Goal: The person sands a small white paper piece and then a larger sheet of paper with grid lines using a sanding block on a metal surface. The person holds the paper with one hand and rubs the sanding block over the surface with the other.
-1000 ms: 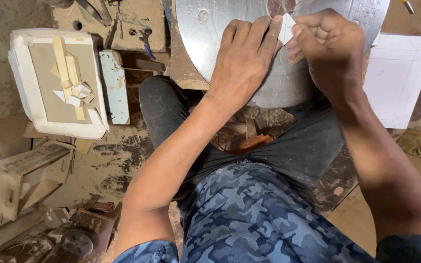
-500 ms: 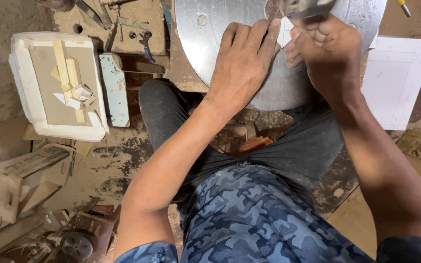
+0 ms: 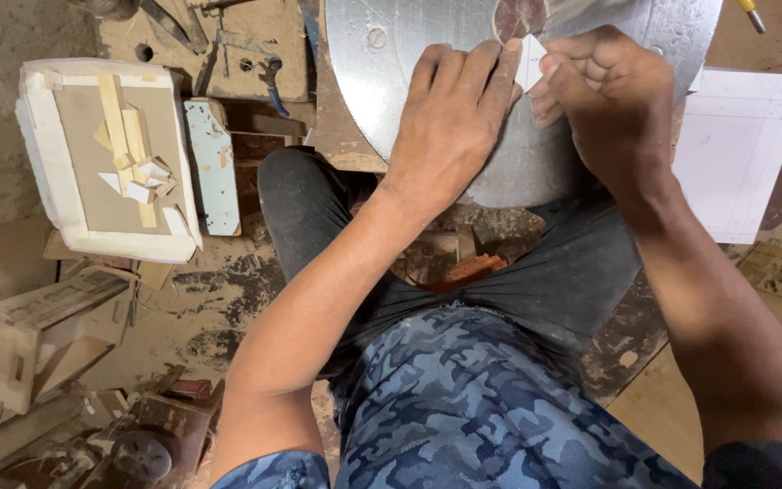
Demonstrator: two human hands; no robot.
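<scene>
On the metal disc: both hands met over a small white piece near the far edge of the round grey disc.
Left hand: the left hand lay palm down on the disc, fingers straight and close together, fingertips touching the white piece's left edge.
Right hand: the right hand was curled, its fingers pinched together on the right side of the white piece, holding it against the disc.
White piece: a small, flat, roughly diamond-shaped chip, lying between the two hands, just below a reddish-brown patch at the disc's top.
Surface: the disc sat over the person's lap, above dark trousers and a blue camouflage shirt.
To the right: a white sheet with faint ruled lines lay beside the disc.
To the left: a white tray held thin wooden strips and small white chips; a pale blue block stood just beside it.
Room: dusty, stained workshop floor with wooden scraps and worn tools scattered around.
</scene>
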